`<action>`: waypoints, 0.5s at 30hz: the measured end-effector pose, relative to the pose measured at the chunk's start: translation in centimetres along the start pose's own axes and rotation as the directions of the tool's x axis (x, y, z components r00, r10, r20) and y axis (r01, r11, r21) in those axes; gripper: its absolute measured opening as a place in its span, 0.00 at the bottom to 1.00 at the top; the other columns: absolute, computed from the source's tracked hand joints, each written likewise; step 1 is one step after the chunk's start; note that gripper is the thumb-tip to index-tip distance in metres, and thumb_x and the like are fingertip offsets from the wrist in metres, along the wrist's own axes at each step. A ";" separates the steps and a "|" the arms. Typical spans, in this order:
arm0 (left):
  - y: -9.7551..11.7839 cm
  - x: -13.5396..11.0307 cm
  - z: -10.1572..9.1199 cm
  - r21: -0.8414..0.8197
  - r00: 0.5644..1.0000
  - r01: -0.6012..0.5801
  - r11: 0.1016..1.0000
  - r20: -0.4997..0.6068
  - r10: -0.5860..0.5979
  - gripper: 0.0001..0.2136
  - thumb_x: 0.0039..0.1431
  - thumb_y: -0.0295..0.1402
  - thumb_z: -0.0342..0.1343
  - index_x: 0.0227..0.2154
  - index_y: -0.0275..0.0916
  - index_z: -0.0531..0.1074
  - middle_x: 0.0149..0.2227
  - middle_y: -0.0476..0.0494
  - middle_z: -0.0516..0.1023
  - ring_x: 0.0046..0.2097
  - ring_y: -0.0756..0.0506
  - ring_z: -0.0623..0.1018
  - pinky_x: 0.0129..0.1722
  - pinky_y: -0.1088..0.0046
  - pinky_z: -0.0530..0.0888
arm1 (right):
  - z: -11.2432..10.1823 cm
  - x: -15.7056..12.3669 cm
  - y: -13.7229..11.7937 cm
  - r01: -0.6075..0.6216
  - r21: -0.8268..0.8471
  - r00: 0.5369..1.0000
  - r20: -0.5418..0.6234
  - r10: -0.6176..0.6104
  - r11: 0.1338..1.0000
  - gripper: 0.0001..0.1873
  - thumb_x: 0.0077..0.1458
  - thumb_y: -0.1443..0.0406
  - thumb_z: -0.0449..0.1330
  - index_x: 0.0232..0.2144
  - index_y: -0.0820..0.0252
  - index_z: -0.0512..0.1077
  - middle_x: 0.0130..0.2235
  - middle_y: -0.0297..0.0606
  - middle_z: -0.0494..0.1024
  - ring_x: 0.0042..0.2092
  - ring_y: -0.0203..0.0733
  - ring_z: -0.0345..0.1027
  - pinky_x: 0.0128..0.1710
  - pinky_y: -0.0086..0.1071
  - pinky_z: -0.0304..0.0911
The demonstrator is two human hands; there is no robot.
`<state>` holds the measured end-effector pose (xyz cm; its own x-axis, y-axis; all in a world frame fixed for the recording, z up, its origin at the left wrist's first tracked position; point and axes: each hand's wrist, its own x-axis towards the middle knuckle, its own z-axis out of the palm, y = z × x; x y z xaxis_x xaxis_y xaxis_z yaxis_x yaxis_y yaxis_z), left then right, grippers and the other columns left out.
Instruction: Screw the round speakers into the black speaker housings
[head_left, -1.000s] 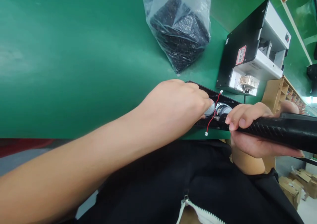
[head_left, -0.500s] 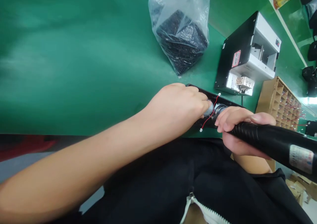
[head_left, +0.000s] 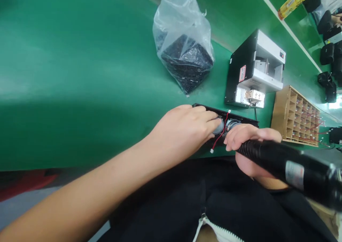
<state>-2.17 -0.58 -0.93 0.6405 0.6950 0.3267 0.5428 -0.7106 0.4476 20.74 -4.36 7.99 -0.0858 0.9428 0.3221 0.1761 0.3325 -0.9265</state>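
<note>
A long black housing (head_left: 215, 111) lies near the table's front edge with two round speakers in it. One grey speaker (head_left: 219, 126) sits beside my left fingers; the other speaker (head_left: 232, 123) is partly covered by my right hand. Across the housing runs a red-and-black wire (head_left: 221, 135) with white plugs at its ends. My left hand (head_left: 187, 124) is closed over the left part of the housing, fingertips partly hidden. In my right hand (head_left: 247, 138) is a black electric screwdriver (head_left: 278, 160), held slanted over the housing; its tip is hidden behind my fingers.
Behind the housing lies a clear plastic bag (head_left: 184, 53) of small black parts. A black-and-silver machine (head_left: 253, 71) stands to its right, then a cardboard divider box (head_left: 296, 117) with wires. A yellow bottle (head_left: 298, 1) and black items (head_left: 327, 55) are farther off.
The view has shifted, so the table items appear farther left, most of them lower. Both hands keep their holds; the screwdriver's back end appears swung slightly lower.
</note>
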 end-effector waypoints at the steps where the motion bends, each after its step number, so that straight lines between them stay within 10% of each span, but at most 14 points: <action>1: -0.4 -0.7 0.2 -0.025 0.998 -0.016 1.000 -0.069 0.014 0.08 0.85 0.37 0.64 0.56 0.46 0.88 0.60 0.40 0.96 0.51 0.36 0.92 0.47 0.57 0.84 | -0.9 0.8 -0.5 0.015 -0.012 1.000 -0.026 -0.015 1.000 0.28 0.70 0.38 0.77 0.63 0.36 0.82 0.38 0.30 0.79 0.33 0.48 0.84 0.32 0.44 0.84; 5: -2.0 -4.4 1.3 -0.196 0.945 0.097 0.976 -0.290 -0.152 0.35 0.83 0.50 0.71 0.85 0.58 0.67 0.79 0.35 0.84 0.73 0.28 0.88 0.76 0.41 0.85 | -4.9 4.9 -0.5 0.155 -0.069 0.977 -0.139 -0.163 0.986 0.30 0.73 0.32 0.70 0.67 0.33 0.84 0.37 0.29 0.78 0.31 0.43 0.82 0.31 0.40 0.83; 10: -2.6 -6.7 3.6 -0.288 0.926 0.357 0.889 -0.015 -0.377 0.64 0.71 0.63 0.75 0.95 0.56 0.39 0.89 0.30 0.72 0.81 0.14 0.81 0.76 0.29 0.87 | -5.7 10.4 2.9 0.535 0.007 0.798 -0.333 -0.502 0.845 0.30 0.81 0.30 0.56 0.61 0.32 0.89 0.29 0.23 0.69 0.18 0.29 0.58 0.21 0.25 0.62; 15: -1.2 -5.2 5.3 -0.283 0.914 0.374 0.883 -0.048 -0.402 0.61 0.66 0.59 0.80 0.92 0.56 0.50 0.83 0.31 0.80 0.75 0.17 0.86 0.74 0.31 0.86 | -5.3 11.3 2.9 0.298 0.064 0.938 -0.203 -0.280 0.952 0.29 0.72 0.27 0.69 0.56 0.35 0.82 0.31 0.27 0.78 0.24 0.41 0.75 0.25 0.37 0.73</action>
<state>-3.27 -3.96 -7.60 0.3412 0.9265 0.1587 0.5652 -0.3372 0.7529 25.48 7.33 10.01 0.0698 0.7962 0.6009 0.0794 0.5961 -0.7990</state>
